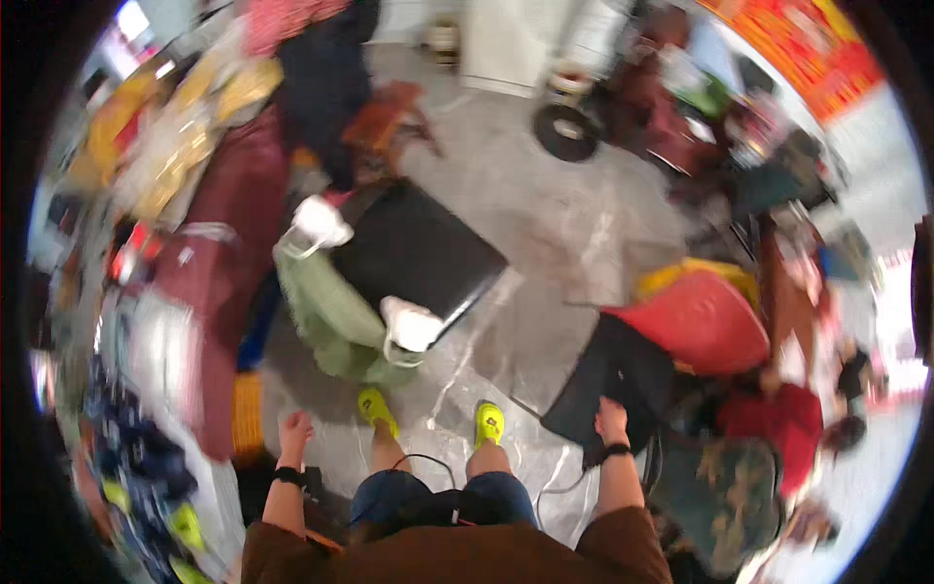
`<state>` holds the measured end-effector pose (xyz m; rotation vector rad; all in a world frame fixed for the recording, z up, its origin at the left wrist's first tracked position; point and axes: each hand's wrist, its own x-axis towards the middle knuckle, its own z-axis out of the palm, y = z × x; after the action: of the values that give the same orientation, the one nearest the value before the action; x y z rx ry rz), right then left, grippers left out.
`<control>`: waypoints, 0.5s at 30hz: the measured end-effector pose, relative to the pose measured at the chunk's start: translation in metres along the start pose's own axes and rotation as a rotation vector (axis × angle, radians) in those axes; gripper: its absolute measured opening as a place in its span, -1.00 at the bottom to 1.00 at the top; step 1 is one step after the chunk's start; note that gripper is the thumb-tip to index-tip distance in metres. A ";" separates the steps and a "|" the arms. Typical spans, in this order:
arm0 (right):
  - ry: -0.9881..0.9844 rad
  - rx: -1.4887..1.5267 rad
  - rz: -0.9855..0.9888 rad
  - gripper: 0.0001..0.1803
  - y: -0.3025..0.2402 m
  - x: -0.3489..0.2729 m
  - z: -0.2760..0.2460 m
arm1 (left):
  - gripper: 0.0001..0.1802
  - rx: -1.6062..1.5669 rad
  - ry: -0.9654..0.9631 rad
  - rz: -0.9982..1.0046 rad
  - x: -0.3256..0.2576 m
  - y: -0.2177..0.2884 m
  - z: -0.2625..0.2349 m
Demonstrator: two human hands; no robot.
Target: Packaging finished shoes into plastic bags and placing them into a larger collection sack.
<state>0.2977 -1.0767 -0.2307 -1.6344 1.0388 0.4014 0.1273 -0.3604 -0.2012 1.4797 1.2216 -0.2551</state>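
Observation:
My left hand hangs low in front of me, fingers curled into a loose fist with nothing seen in it. Level with it, my right hand is also curled closed and holds nothing visible. It appears in front of a dark seat beside a red chair back; I cannot tell if they touch. Ahead of my feet stands a chair with a green curved back. Two white pieces sit at the ends of that back. Its black shiny seat lies just beyond. Some of the picture is blurred.
A long maroon-covered surface runs along the left, with yellow and clear bags at its far end. Farther ahead are a small wooden stool and a black round base. A camouflage-patterned seat stands at right, near a person in red.

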 end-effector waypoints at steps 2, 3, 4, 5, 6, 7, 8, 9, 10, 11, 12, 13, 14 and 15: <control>-0.120 -0.324 -0.035 -0.64 0.059 0.026 -0.070 | -0.67 -0.069 0.020 0.047 -0.023 -0.025 0.036; -0.101 -0.095 -0.162 -0.80 0.083 0.032 -0.075 | -0.64 -0.144 0.001 -0.003 -0.042 -0.042 0.055; 0.026 0.025 0.345 -0.70 0.087 0.031 -0.059 | -0.61 -0.093 -0.024 -0.041 -0.069 -0.072 0.048; 0.108 -0.168 0.367 -0.64 0.086 0.026 -0.046 | -0.58 -0.040 -0.082 -0.084 -0.093 -0.094 0.047; 0.213 -0.357 0.375 -0.58 0.083 0.016 -0.037 | -0.54 0.027 -0.145 -0.156 -0.125 -0.105 0.052; 0.264 -0.577 0.088 -0.57 0.089 0.026 -0.056 | -0.50 0.099 -0.266 -0.216 -0.147 -0.101 0.071; 0.333 -0.779 -0.199 -0.55 0.099 0.043 -0.091 | -0.50 0.088 -0.286 -0.213 -0.160 -0.097 0.090; 0.331 -0.788 -0.403 -0.58 0.083 0.044 -0.089 | -0.52 0.170 -0.313 -0.213 -0.184 -0.102 0.090; 0.331 -0.785 -0.616 -0.59 0.055 0.046 -0.095 | -0.53 0.243 -0.344 -0.210 -0.204 -0.109 0.089; 0.408 -0.792 -0.861 -0.60 0.015 0.044 -0.097 | -0.53 0.217 -0.308 -0.213 -0.218 -0.116 0.087; 0.433 -0.768 -1.053 -0.61 -0.027 0.040 -0.106 | -0.51 0.300 -0.267 -0.140 -0.229 -0.126 0.082; 0.514 -0.831 -1.152 -0.53 -0.071 0.034 -0.115 | -0.49 0.384 -0.231 -0.069 -0.237 -0.138 0.079; 0.874 -0.901 -1.202 -0.45 -0.097 0.050 -0.144 | -0.49 0.367 -0.245 -0.057 -0.229 -0.149 0.084; 0.878 -0.909 -1.230 -0.45 -0.126 0.057 -0.162 | -0.49 0.400 -0.161 0.028 -0.224 -0.168 0.084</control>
<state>0.3890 -1.2463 -0.1394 -3.0172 0.1613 -0.8770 -0.0630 -0.5798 -0.1670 1.7778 1.0586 -0.6163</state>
